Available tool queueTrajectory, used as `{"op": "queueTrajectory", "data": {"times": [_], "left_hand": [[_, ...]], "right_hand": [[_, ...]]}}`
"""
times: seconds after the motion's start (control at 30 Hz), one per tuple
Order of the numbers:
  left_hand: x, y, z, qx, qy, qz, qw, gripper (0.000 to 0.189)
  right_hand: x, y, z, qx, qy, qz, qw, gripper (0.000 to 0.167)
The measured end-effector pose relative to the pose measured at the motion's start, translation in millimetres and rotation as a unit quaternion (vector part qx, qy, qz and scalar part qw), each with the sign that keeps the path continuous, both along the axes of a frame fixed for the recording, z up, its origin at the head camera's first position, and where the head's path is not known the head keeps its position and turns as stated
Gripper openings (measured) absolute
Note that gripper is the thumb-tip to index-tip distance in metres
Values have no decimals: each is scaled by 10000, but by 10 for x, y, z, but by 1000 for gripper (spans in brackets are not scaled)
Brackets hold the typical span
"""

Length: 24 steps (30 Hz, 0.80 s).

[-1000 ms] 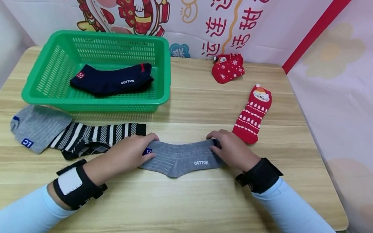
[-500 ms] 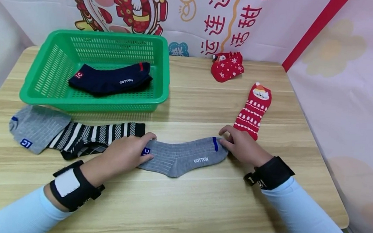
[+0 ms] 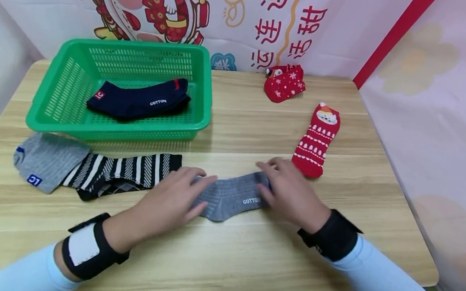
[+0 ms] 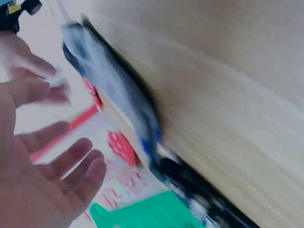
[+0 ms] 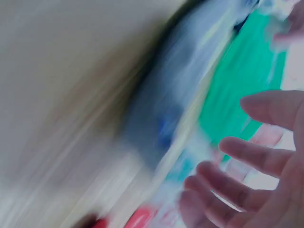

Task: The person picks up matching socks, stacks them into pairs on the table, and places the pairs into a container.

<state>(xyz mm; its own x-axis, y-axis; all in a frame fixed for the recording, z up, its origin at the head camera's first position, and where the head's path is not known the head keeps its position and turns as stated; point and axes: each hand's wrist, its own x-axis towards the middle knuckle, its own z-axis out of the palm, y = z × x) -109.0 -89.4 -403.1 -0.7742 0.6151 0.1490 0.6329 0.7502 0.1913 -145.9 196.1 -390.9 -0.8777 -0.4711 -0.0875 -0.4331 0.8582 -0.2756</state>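
Note:
A grey ribbed sock marked COTTON lies flat on the table, between my hands in the head view. Over its left end is my left hand, fingers loosely spread and holding nothing; the left wrist view shows these fingers apart from the sock. My right hand hovers over the other end and hides part of it. In the right wrist view the right fingers are relaxed and grip nothing, while the sock is blurred.
A green basket at the back left holds navy socks. Before it lie a grey sock and black-and-white striped socks. Two red patterned socks, one snowflake and one cat-faced, lie at the right.
My left hand has let go of the sock's left end and moved right above it. The right hand first drew off rightward, then came back left over the sock. The sock stays in place.

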Motion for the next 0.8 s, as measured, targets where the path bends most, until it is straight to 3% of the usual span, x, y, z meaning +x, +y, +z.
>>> {"op": "queueTrajectory", "data": {"times": [0.17,0.23,0.33,0.57,0.8], "left_hand": [[133,59,-54,-573,-982,-417,9926,75],[157,52,-83,-862,-1431,-409,9851,77],[172,27,-112,-1103,-1772,-364,9773,77],[158,-9,-169,-1192,-1676,-509,9773,77],[135,-84,-145,-1024,-1855,-455,9762,72]], "right_hand": [[191,-221,-28,657,-529,936,9920,73],[221,-212,-78,999,-791,999,9868,77],[235,-144,-151,1234,-1007,923,9829,81],[214,49,-258,1052,-1191,489,9861,85],[167,70,-275,926,-1019,562,9889,83]]}}
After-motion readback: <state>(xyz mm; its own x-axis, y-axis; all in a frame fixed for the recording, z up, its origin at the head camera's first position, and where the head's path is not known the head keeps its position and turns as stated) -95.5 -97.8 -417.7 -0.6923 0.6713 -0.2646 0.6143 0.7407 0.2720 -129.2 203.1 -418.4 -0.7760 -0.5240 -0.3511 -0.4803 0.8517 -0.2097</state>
